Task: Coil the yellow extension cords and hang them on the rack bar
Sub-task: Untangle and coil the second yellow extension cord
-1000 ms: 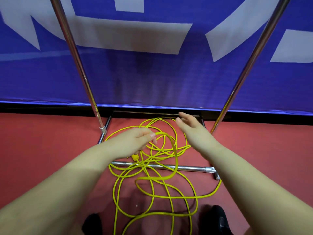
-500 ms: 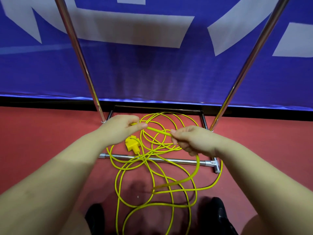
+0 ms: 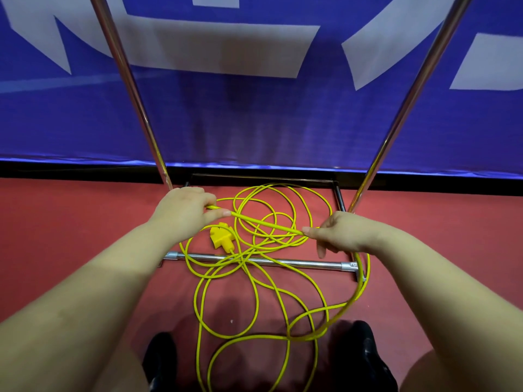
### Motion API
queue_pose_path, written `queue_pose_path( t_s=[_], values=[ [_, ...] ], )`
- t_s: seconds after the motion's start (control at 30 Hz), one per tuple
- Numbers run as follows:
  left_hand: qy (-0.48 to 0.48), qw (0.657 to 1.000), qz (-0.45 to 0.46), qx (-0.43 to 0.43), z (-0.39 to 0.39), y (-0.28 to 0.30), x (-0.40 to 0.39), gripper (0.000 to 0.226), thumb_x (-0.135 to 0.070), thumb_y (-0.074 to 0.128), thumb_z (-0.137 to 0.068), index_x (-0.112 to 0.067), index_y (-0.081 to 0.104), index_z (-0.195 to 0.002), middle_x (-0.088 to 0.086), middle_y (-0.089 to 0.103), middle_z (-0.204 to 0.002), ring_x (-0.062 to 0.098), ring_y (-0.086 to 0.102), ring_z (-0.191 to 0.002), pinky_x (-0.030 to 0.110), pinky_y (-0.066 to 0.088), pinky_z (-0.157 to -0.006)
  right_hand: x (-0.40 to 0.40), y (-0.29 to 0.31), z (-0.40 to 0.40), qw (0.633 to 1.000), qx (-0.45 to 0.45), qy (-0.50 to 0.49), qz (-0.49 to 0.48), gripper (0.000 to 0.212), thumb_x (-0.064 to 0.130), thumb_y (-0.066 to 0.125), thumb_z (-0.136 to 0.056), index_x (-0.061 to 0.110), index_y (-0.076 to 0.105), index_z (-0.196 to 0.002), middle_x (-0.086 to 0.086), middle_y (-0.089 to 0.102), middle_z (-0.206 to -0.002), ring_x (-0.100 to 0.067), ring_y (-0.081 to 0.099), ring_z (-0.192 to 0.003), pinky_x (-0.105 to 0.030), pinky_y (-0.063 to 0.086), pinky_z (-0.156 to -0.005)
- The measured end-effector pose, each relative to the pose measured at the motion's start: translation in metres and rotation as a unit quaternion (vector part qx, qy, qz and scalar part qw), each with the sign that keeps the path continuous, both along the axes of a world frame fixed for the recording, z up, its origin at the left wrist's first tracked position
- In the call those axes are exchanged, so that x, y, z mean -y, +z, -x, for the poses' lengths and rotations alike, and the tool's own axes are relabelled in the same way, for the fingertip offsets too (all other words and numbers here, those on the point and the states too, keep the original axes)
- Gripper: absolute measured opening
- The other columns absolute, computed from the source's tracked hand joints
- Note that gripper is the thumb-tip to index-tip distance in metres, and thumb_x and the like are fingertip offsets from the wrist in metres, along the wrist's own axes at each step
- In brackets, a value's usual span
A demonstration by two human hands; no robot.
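A red floor (image 3: 70,244) runs up to a blue banner (image 3: 254,114) with white shapes, and a chrome rack stands against it: two posts, the left post (image 3: 133,89) and right post (image 3: 407,100), rise out of view at 12 o'clock, so the hanging bar itself is not in view. A low base bar (image 3: 283,261) crosses the floor between them.

The cord (image 3: 254,292) lies in loose, crossing loops over and around the base bar, from the rack's foot down to the shoes (image 3: 365,355) at 6 o'clock. Its plug (image 3: 222,239) rests on the floor just beyond the base bar, toward 9 o'clock of the heap.

The left hand (image 3: 184,210) pinches the cord between thumb and curled fingers. The right hand (image 3: 336,233), at 3 o'clock of it, pinches the same strand, and a straight run is stretched between them. From the right hand the cord drops in a wide arc toward 5 o'clock.

The step looks like measuring out the first loop. To do it well, the left hand should probably stay the anchor while the right brings each equal length across to it, giving a slight twist so the loops lie flat. The crossings at the base bar could snag; drawing slowly and lifting the strand clear should help.
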State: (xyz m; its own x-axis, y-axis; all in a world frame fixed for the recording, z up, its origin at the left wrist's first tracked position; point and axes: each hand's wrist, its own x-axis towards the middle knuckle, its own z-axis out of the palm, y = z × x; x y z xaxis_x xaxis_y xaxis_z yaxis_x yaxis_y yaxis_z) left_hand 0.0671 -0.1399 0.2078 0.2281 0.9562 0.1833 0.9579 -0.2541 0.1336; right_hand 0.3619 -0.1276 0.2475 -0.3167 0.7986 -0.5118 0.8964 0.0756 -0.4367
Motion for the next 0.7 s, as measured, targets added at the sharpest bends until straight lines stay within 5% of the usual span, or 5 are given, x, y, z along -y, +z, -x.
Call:
queue_pose_path(
  t_s=[0.13,0.3,0.57,0.63,0.7],
  values=[
    [0.036,0.999,-0.036,-0.010,-0.003,0.006,0.003,0.057,-0.064,0.048,-0.080,-0.009,0.066,-0.079,0.008,0.054,-0.072,0.035,0.061,-0.085,0.039,0.046,-0.075,-0.003,-0.006,0.001,0.991,0.114,0.001,-0.076,0.068,0.068,0.037,-0.086,0.013,0.050,-0.048,-0.003,0.041,-0.051,-0.020,0.047,-0.056,-0.028,0.037,-0.065],
    [0.092,0.984,0.142,-0.051,-0.022,0.012,0.008,0.045,-0.065,0.043,-0.086,-0.023,0.060,-0.088,0.004,0.064,-0.097,0.027,0.057,-0.102,0.032,0.042,-0.080,-0.005,-0.008,0.002,0.968,0.136,0.008,-0.209,0.061,0.067,0.041,-0.085,0.017,0.042,-0.051,0.001,0.040,-0.052,-0.027,0.047,-0.066,-0.027,0.035,-0.058],
    [-0.006,0.883,0.295,0.366,-0.068,0.016,0.012,0.035,-0.042,0.038,-0.097,-0.017,0.061,-0.089,0.001,0.060,-0.068,0.007,0.055,-0.058,0.019,0.044,-0.062,0.003,0.000,0.029,0.972,-0.116,0.018,-0.203,0.045,0.034,0.038,-0.098,0.019,0.041,-0.056,0.005,0.042,-0.055,-0.014,0.039,-0.058,-0.033,0.032,-0.063],
    [-0.032,0.859,0.299,0.414,-0.079,0.018,0.011,0.033,-0.037,0.037,-0.098,-0.020,0.058,-0.080,-0.011,0.048,-0.053,0.001,0.045,-0.046,0.017,0.040,-0.055,0.001,-0.001,0.035,0.966,-0.163,0.014,-0.199,0.042,0.028,0.039,-0.098,0.019,0.042,-0.057,0.003,0.043,-0.057,-0.015,0.040,-0.060,-0.037,0.036,-0.066],
    [-0.039,0.882,0.258,0.393,-0.080,0.018,0.007,0.033,-0.036,0.041,-0.098,-0.023,0.053,-0.071,-0.011,0.039,-0.047,0.000,0.036,-0.042,0.018,0.034,-0.050,-0.004,-0.002,0.037,0.963,-0.195,0.007,-0.187,0.042,0.027,0.039,-0.098,0.020,0.044,-0.056,0.004,0.044,-0.057,-0.016,0.041,-0.060,-0.038,0.038,-0.067]
  ],
)
